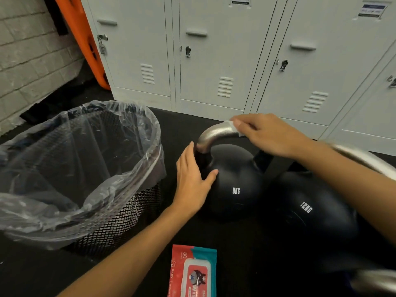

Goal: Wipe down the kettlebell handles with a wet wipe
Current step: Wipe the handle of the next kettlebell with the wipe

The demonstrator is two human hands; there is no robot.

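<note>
A black 8 kg kettlebell (233, 185) with a silver handle (216, 133) stands on the dark floor at the centre. My right hand (267, 136) is curled over the top of that handle, holding a white wet wipe (234, 127) against it. My left hand (192, 181) rests flat on the kettlebell's left side, fingers straight, thumb on the body. A black 12 kg kettlebell (310, 213) stands close on the right, its silver handle (364, 157) partly behind my right forearm.
A mesh waste bin (120, 215) lined with a clear plastic bag stands to the left. A red and teal wet wipe pack (192, 273) lies on the floor near the bottom edge. Grey lockers (214, 61) line the back. Another silver handle (375, 279) shows at bottom right.
</note>
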